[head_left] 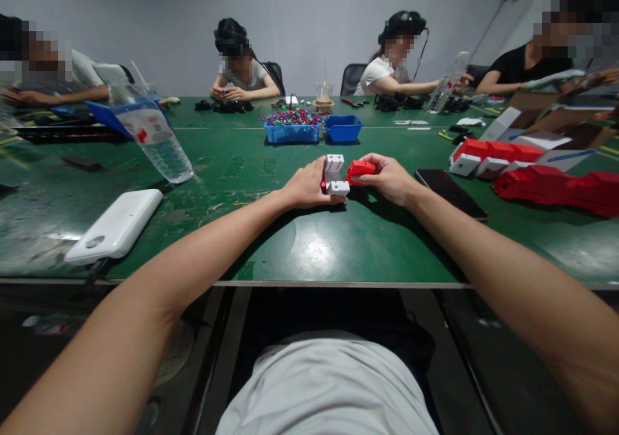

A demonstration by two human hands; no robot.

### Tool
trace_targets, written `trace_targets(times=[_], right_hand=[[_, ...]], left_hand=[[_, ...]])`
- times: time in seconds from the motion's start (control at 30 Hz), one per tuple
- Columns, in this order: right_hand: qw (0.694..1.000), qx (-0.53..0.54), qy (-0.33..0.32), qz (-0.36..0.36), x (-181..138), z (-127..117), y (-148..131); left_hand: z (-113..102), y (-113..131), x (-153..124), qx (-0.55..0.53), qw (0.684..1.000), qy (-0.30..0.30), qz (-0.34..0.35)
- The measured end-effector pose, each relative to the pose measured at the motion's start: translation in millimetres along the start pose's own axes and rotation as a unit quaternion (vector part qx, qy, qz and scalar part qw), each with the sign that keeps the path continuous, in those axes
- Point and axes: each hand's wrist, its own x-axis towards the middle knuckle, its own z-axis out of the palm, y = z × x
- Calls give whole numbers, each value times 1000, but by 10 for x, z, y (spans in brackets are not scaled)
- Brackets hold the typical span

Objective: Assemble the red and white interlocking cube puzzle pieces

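My left hand (305, 185) is closed around a white U-shaped plastic part (334, 176) whose opening faces right. A bit of red shows behind it, by the palm. In my right hand (389, 178) a red plastic part (359, 171) is pinched between thumb and fingers, just right of the white part. A narrow gap separates the two parts. Both hands are a little above the green table (319, 248). To the right lie several red and white parts of similar look, among them a row of red pieces (503, 151) and a long red piece (556, 189).
A black phone (449, 192) lies beside my right forearm. On the left are a white power bank (116, 225) and a tilted water bottle (155, 135). Blue bins (293, 133) stand ahead, one filled with coloured wires. An open cardboard box (546, 119) sits right. Several people work around the table.
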Motion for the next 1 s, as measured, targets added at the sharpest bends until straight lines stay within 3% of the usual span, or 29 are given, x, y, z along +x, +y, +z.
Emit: trace_targets(times=[0.2, 1.0], right_hand=[[1000, -7, 21, -15, 21, -36, 38], [1000, -26, 4, -10, 33, -42, 66]], left_hand=[[3, -2, -2, 2, 1000, 3, -4], [-7, 8, 0, 5, 1000, 2, -5]])
